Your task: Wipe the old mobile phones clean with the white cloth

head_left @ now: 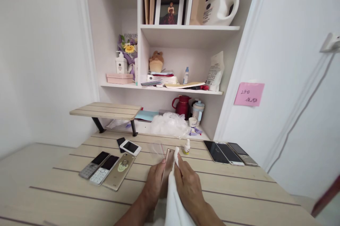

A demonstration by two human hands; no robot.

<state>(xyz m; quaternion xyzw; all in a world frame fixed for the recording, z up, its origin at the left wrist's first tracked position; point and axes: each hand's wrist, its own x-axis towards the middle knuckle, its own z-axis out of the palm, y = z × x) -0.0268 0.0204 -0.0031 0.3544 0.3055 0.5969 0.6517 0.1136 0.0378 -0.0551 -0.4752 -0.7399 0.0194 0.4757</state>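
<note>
Close above the slatted table, my left hand (pixel 154 183) is closed around the left edge of a gold smartphone (pixel 167 176), its back turned toward me. My right hand (pixel 189 183) grips a white cloth (pixel 171 197) and presses it against the phone's right edge. Part of the phone is covered by the cloth and fingers. Just beyond the phone lies a clear plastic piece (pixel 157 149), perhaps a phone case. A small white bottle (pixel 187 146) with a yellow-green base stands beyond my right hand.
At left lie keypad phones (pixel 104 170), a gold phone with a frog ring (pixel 119 172) and a white phone (pixel 130 147). More phones (pixel 230 153) are lined up at right. A wooden riser (pixel 106 110) and white plastic bags (pixel 170 125) sit behind, below shelves.
</note>
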